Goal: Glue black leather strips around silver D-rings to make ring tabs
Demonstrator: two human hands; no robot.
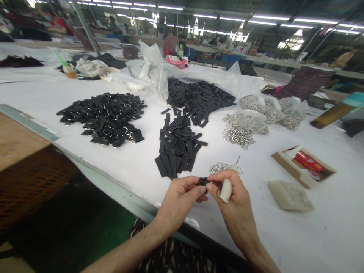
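My left hand (179, 197) is closed, its thumb and fingers pinching a small folded black strip (203, 181) just above the table's near edge. Facing it, my right hand (234, 201) has its fingertips at the strip's other end. A white wrapped handle (226, 190) also lies in the right hand, with a dark curved piece beside it; a thin dark tip (238, 158) shows beyond the knuckles, and I cannot tell whether it belongs to that handle. Just past the fingers lie loose metal rings (218, 167). Loose black strips (179, 144) are heaped ahead of my hands.
Left stands a heap of black strips fitted with metal rings (113, 121). More strips spill from a plastic bag (204, 96) behind. Bagged metal rings (253, 121), an open cardboard box (304, 167) and a pale block (290, 195) are to the right. An orange crate (36, 185) is lower left.
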